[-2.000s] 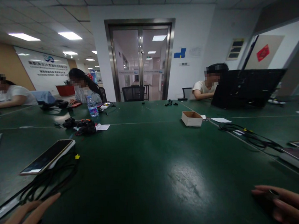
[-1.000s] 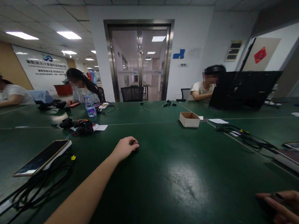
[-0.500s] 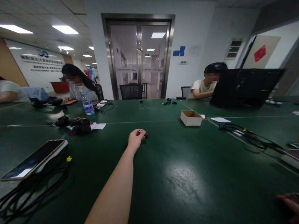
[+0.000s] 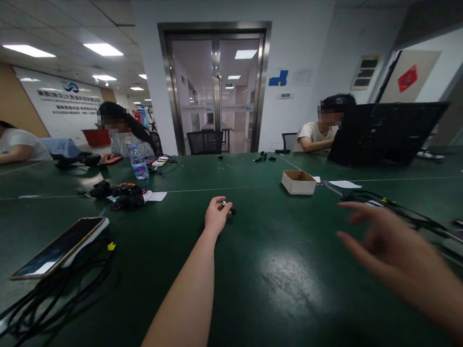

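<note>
My left arm stretches far out over the dark green table [image 4: 266, 310]. My left hand [image 4: 216, 215] is closed, pinching a small black part [image 4: 231, 211] with a silvery end just above the tabletop. My right hand [image 4: 385, 247] is raised at the right, blurred by motion, its fingers spread and holding nothing. A small open cardboard box [image 4: 298, 182] stands beyond and to the right of my left hand.
A phone [image 4: 59, 247] lies on a white base at the left, over a tangle of black cables [image 4: 52, 297]. Black parts [image 4: 121, 195], a water bottle [image 4: 137, 164], more cables [image 4: 394, 209] and a black laptop [image 4: 384, 133] lie around. Three people sit at the far side.
My left hand went from the near edge far out over the table and closed on the small black part. My right hand rose from the near right edge, fingers spread.
</note>
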Motion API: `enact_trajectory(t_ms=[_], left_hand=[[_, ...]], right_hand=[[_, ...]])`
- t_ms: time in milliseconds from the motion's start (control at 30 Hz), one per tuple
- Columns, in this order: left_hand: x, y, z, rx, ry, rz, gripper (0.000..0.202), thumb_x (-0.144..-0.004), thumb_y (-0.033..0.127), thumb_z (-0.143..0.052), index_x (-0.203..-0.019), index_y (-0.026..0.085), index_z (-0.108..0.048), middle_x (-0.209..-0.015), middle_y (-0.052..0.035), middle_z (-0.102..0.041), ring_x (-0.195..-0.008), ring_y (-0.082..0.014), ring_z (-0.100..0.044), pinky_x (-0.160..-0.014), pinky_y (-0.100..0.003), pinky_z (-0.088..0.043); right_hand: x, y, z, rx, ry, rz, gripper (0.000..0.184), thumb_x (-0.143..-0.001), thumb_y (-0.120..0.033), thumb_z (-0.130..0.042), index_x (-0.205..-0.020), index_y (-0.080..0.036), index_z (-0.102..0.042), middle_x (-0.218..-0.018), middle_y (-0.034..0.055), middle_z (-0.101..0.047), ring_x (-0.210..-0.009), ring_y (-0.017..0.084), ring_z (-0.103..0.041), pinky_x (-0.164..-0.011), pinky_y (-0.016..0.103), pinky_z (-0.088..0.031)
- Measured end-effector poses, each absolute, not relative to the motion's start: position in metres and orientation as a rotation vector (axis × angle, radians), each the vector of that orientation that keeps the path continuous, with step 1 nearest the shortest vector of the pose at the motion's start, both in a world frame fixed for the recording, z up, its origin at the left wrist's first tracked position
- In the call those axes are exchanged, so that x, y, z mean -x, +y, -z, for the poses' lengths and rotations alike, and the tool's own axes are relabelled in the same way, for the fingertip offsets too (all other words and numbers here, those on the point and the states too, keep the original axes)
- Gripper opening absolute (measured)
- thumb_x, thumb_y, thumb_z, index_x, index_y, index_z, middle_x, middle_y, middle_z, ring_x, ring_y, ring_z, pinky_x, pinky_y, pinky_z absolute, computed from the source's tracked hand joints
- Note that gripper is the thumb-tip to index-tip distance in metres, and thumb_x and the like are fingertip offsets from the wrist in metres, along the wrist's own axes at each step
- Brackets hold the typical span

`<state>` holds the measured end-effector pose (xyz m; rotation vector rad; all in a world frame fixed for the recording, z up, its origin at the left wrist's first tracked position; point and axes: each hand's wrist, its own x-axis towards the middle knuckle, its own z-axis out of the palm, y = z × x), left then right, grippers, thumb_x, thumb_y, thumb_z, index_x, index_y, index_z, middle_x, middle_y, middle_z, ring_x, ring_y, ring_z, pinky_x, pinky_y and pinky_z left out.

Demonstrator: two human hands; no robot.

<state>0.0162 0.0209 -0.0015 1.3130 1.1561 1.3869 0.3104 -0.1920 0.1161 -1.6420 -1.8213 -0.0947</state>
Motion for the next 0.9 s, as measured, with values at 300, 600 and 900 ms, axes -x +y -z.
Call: enact_trajectory(t_ms=[300,600,900], left_hand=[[-0.015,0.013,-0.010,-1.119,1.065,-1.588,0.036,-0.079,0.027,-0.065,-0.111,0.015,-0.055,-0.082,-0.0036,-0.064,-0.064,-0.0094,-0.060,-0.054,-0.017,-0.043],[-0.018,0.018,-0.006,-1.230,1.098,-1.543,0.017,-0.080,0.023,-0.062,-0.095,0.014,-0.062,-0.078,-0.0024,-0.062,-0.062,-0.0085,-0.060,-0.055,-0.017,-0.046],[-0.018,0.015,-0.010,-1.126,1.046,-1.416,0.018,-0.086,0.024,-0.060,-0.100,0.013,-0.062,-0.091,-0.0086,-0.068,-0.066,-0.0110,-0.067,-0.057,-0.017,-0.050]], right_hand=[[-0.158,-0.009,-0.041,1.145,-1.064,-1.508,0.051,-0.084,-0.042,-0.063,-0.124,-0.021,-0.041,-0.087,0.0042,-0.058,-0.054,0.014,-0.064,-0.053,0.029,-0.055],[-0.150,0.006,-0.018,0.841,-1.028,-1.553,0.027,-0.080,-0.009,-0.066,-0.104,-0.014,-0.055,-0.075,0.0043,-0.067,-0.059,0.014,-0.067,-0.062,0.026,-0.058],[-0.155,0.007,-0.015,0.846,-0.968,-1.473,0.017,-0.080,-0.008,-0.064,-0.096,-0.015,-0.061,-0.067,0.0003,-0.062,-0.054,0.012,-0.064,-0.058,0.027,-0.058]])
